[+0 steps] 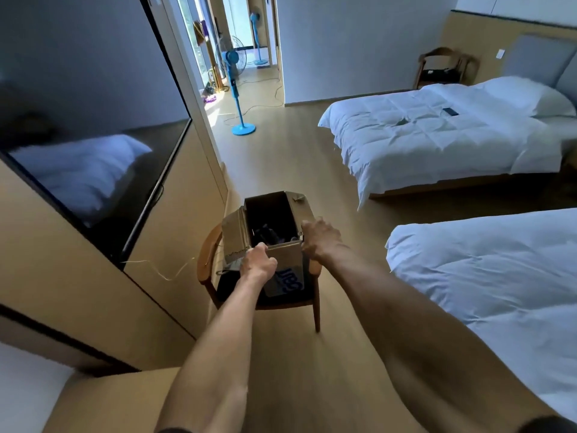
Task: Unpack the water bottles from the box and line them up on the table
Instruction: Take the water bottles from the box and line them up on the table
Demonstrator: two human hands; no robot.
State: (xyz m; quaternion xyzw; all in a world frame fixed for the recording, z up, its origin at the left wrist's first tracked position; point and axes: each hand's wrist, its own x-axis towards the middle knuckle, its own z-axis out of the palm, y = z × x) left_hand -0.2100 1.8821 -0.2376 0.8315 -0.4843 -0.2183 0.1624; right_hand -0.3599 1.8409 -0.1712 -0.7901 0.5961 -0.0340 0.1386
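Observation:
An open cardboard box (288, 257) stands on a wooden chair (208, 254) in the middle of the room. Its flaps are folded out and its inside is dark; a few dim bottle tops (271, 235) show near the bottom. My left hand (258, 260) grips the box's near left corner at the rim. My right hand (319, 237) holds the near right corner, fingers curled over the edge. A blue printed label faces me on the front wall.
A wooden table top (118, 401) lies at the lower left, under a wall-mounted dark TV (93, 135). Two beds with white covers (437, 132) fill the right side. A blue standing fan (239, 98) stands by the doorway. A second chair (443, 67) is at the far wall.

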